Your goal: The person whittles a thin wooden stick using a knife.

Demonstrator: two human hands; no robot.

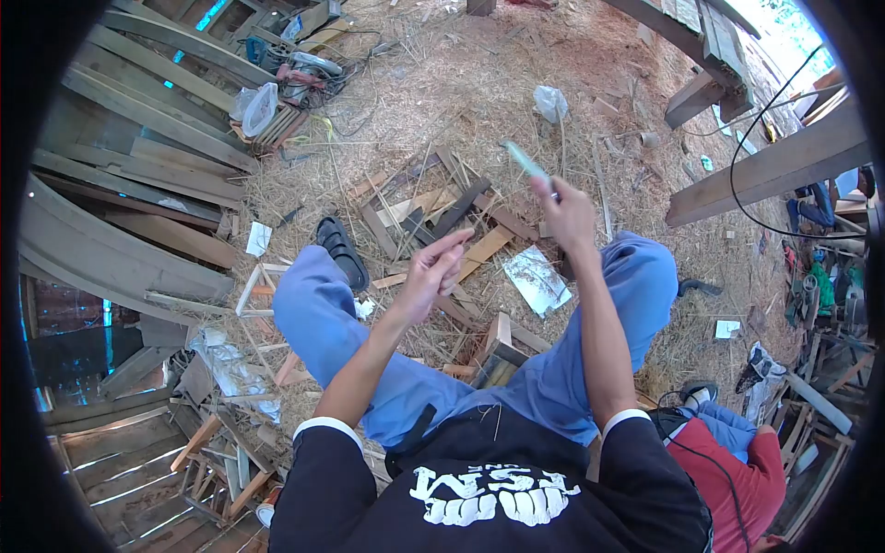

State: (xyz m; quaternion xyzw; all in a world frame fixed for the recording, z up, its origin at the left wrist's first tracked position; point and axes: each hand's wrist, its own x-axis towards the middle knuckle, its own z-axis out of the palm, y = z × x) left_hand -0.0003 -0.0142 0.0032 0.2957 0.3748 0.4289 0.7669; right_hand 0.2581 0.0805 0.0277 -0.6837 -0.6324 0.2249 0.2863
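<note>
The floor is earthy brown and littered with straw-like strands and shavings; near the middle lie wood offcuts, dark and pale, overlapping at odd angles, with a tan board slanting among them; just beside these rests a white sheet speckled with brown debris; a crumpled whitish plastic bag sits farther off; one small paper lies toward the left, another piece of paper toward the right.

Pale tool blurred, lower end hidden in right fingers, beam cut off
</note>
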